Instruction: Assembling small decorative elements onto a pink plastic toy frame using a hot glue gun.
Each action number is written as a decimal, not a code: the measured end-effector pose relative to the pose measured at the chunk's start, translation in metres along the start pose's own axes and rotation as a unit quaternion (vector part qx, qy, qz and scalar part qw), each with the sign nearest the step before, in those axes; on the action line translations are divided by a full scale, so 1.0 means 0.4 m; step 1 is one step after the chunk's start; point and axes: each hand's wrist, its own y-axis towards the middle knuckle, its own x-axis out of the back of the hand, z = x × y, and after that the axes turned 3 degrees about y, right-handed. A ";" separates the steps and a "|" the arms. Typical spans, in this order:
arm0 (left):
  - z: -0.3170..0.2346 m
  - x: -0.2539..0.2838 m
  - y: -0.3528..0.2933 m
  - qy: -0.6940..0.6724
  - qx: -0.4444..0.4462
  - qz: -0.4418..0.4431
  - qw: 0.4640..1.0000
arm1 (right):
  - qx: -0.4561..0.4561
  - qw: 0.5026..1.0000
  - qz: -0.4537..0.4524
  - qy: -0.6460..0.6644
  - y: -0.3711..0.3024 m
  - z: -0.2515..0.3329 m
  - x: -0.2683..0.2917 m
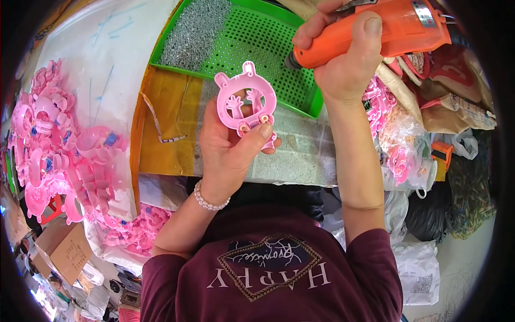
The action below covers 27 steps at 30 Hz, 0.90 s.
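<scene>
My left hand (225, 155) grips a pink plastic toy part (244, 81), with the thumb pressed on its lower end. The part is a ring with two ear-like tabs on top and small hand-shaped pieces inside the opening. Wrapped around an orange electric screwdriver (343, 37) is my right hand (346, 78). The tool's dark tip points down and left over the green perforated tray (263, 40), apart from the pink part. A heap of small silver screws (196, 35) fills the tray's left end.
Many pink plastic parts (48, 123) are piled on a white surface at left, some with blue bits. More pink parts (137, 228) lie in a bag below. At right are pink pieces (381, 110), plastic bags and brown sacks (450, 107). A cardboard box (63, 249) sits lower left.
</scene>
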 end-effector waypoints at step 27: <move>-0.006 0.016 0.000 -0.044 0.030 0.026 0.998 | -0.212 0.935 0.200 -0.204 -0.024 0.161 -0.241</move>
